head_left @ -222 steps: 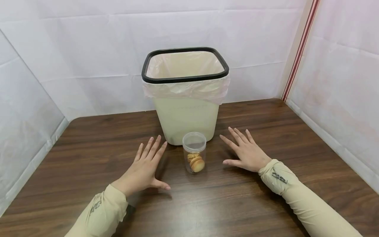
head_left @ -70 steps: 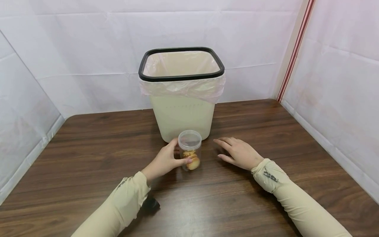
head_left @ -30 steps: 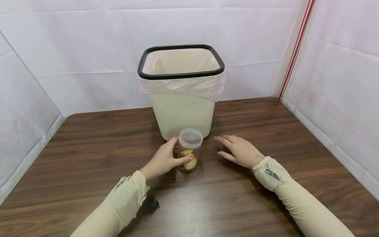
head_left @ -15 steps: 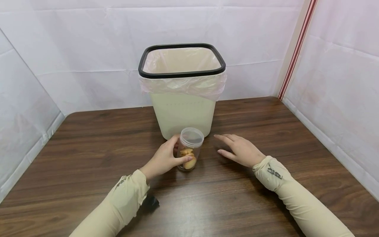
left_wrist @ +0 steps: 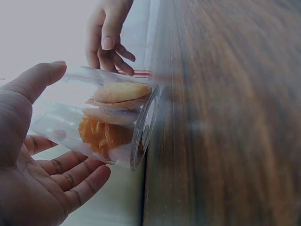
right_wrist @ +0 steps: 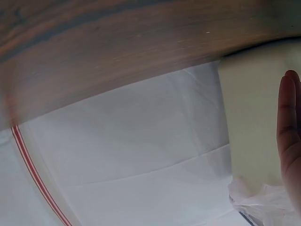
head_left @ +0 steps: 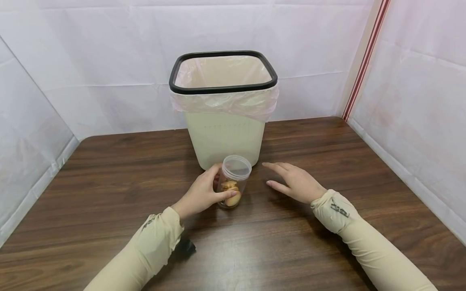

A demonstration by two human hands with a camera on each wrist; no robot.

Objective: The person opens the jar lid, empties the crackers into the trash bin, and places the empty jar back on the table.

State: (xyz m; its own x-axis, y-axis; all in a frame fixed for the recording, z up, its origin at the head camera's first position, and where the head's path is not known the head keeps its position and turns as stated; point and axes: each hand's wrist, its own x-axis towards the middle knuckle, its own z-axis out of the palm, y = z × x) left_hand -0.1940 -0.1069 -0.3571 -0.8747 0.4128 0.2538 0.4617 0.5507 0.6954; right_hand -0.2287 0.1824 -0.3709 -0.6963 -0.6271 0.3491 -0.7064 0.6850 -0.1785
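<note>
My left hand [head_left: 198, 196] grips a clear plastic jar [head_left: 236, 173] from its left side, thumb across the front and the other fingers behind. Tilted a little, the jar leans its top to the right, its base close over the table. Inside, in the left wrist view, pale round cookies [left_wrist: 120, 94] lie with a ridged golden one [left_wrist: 101, 134] near the base. My right hand [head_left: 296, 184] holds nothing; it hovers low to the right of the jar, palm down with fingers loosely extended.
Directly behind the jar stands a cream trash bin [head_left: 225, 139] with a black rim [head_left: 223, 89] and a pinkish plastic liner. White sheeting [head_left: 109, 60] encloses the brown wooden table [head_left: 109, 173] on three sides. A small black object [head_left: 187, 247] shows beneath my left wrist.
From lying spread beside the jar, my left hand has moved right and taken hold of it. The jar has since tipped slightly to the right. My right hand's fingers have drawn closer together.
</note>
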